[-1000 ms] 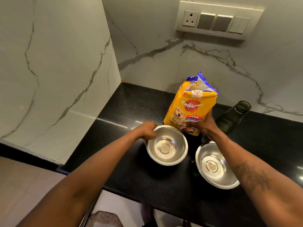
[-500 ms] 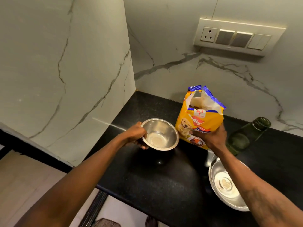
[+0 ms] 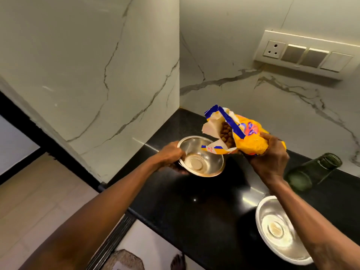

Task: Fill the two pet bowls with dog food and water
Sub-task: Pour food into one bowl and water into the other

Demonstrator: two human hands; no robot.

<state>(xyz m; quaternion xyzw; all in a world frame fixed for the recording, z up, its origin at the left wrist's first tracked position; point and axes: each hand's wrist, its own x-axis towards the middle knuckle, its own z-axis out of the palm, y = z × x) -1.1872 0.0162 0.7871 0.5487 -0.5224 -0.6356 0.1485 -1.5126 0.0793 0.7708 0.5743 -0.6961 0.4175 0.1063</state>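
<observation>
head view: the left hand grips the left rim of a round stainless-steel bowl, thumb hooked over the lip and fingers curled underneath. the bowl is held over the black polished stone countertop toward its back left corner, its mouth tipped slightly toward the camera. a second ago it sat flat on the countertop with the hand only on its rim; half a second ago it was already lifted, and now it is drawn in under the bag.

the right hand is wrapped around the lower half of a yellow and blue dog food bag, fingers curled tight into the creased plastic. half a second ago this bag stood upright in the same grasp; now it lies tipped on its side, its torn mouth pointing left, with one loose flap hanging over the bowl's right rim. brown kibble shows inside the opening, bunched at the mouth. the bowl's inside shows only bare metal.

a second round steel bowl rests on the countertop near its front right edge, partly hidden by the right forearm. a dark green glass bottle stands near the back edge, just right of the right hand. a cream switch panel is mounted on the veined marble wall.
</observation>
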